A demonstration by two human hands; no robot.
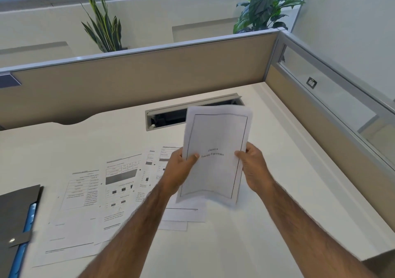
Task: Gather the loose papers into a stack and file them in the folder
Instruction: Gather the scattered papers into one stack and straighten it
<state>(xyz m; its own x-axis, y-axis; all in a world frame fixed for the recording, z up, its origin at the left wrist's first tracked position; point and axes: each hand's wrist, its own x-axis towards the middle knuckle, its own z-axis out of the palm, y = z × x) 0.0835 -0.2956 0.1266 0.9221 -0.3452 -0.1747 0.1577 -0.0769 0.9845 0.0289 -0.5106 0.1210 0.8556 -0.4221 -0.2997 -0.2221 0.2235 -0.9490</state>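
A small stack of white papers (215, 170) with a bordered title page on top is lifted above the desk. My left hand (179, 170) grips its left edge and my right hand (254, 168) grips its right edge, thumbs on the front. Several loose printed sheets (102, 192) with tables and charts lie overlapping on the white desk to the left and below the held stack. More sheets (183, 215) lie partly under my left forearm. A dark grey folder (15, 217) with a blue inner edge and a strap closure lies at the desk's left edge.
An open cable tray slot (166, 117) is cut into the white desk (267, 224) behind the papers. Beige partition walls (149, 81) close off the back and right sides. Potted plants (104, 27) stand beyond the partition.
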